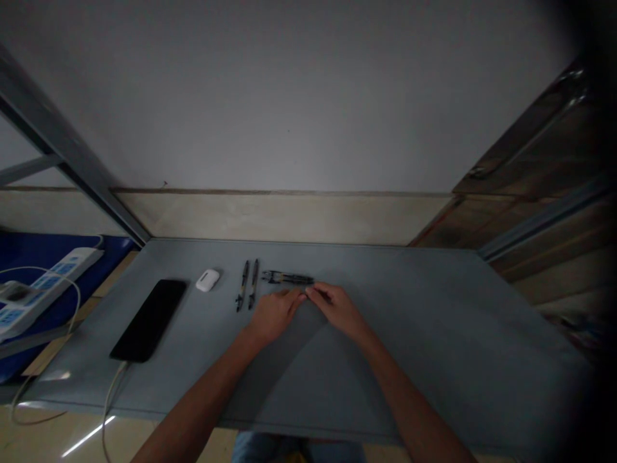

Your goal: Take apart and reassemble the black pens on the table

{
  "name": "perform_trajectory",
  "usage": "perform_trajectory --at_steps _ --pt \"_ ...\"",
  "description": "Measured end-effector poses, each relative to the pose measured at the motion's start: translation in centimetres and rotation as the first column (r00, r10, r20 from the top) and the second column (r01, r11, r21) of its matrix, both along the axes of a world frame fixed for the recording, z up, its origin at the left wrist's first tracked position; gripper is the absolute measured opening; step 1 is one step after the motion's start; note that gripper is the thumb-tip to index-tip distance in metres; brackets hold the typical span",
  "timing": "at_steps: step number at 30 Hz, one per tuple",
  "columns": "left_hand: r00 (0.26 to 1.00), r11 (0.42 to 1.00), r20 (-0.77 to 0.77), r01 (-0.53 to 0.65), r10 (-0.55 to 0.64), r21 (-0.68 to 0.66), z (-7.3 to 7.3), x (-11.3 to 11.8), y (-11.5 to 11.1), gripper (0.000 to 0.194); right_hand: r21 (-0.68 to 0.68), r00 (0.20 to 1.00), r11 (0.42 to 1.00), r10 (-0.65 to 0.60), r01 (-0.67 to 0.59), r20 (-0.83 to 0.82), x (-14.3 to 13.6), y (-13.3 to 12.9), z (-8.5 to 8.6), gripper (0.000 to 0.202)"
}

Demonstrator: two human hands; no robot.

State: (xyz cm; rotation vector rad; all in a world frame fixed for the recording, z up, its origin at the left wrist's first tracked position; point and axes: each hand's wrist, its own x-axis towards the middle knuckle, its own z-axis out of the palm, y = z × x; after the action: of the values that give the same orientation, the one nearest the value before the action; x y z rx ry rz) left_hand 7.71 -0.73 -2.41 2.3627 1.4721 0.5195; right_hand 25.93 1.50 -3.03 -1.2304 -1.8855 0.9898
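My left hand (pixel 276 314) and my right hand (pixel 339 310) meet over the grey table, fingertips nearly touching. Thumb and fingers are pressed together on each hand; whatever is between them, if anything, is too small or hidden to make out. Just beyond the fingertips, a small group of dark pens (pixel 288 278) lies sideways, close together, its right end beside my right fingers. Left of this group, two more dark pens lie lengthwise and apart: a left pen (pixel 242 286) and a right pen (pixel 254 284).
A white earbud case (pixel 207 280) lies left of the pens. Farther left is a black phone (pixel 149 320) with a white cable (pixel 110 392) running over the front edge. A power strip (pixel 48 289) sits on a blue surface beyond the table (pixel 434 334). A wall closes off the back.
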Motion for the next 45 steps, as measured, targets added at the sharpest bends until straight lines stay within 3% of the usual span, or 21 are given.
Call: perform_trajectory --at_steps 5,12,19,24,32,39,45 --pt "0.998 0.998 0.025 0.060 -0.060 0.000 0.00 -0.02 -0.07 0.037 -0.068 0.997 0.997 -0.028 0.033 0.070 -0.15 -0.04 0.03 0.053" --pt "1.000 1.000 0.023 -0.018 0.018 -0.001 0.08 -0.17 0.05 0.039 0.000 0.999 0.999 0.045 -0.045 -0.021 -0.01 -0.14 0.52 0.034" --pt "0.999 0.998 0.009 0.053 -0.053 0.021 -0.05 -0.09 0.02 0.035 -0.068 0.998 0.998 -0.008 0.012 0.057 0.04 -0.03 -0.06 0.052" --pt "1.000 1.000 -0.012 -0.011 0.012 0.021 0.18 -0.09 0.08 0.039 0.003 0.999 0.999 0.042 -0.042 -0.014 -0.08 -0.20 0.53 0.034" --pt "1.000 1.000 -0.002 0.008 -0.008 0.018 0.01 -0.05 -0.01 0.037 -0.029 0.999 0.999 0.026 -0.025 0.048 -0.05 -0.16 0.32 0.048" --pt "0.998 1.000 -0.063 0.020 -0.020 -0.005 0.21 -0.01 0.01 0.042 0.036 0.999 0.999 0.038 -0.037 -0.013 -0.15 -0.32 0.36 0.033" --pt "0.996 0.999 -0.070 0.053 -0.053 0.006 0.12 0.14 -0.14 0.039 0.002 0.996 1.000 0.007 -0.007 0.091 -0.30 -0.10 -0.10 0.053"
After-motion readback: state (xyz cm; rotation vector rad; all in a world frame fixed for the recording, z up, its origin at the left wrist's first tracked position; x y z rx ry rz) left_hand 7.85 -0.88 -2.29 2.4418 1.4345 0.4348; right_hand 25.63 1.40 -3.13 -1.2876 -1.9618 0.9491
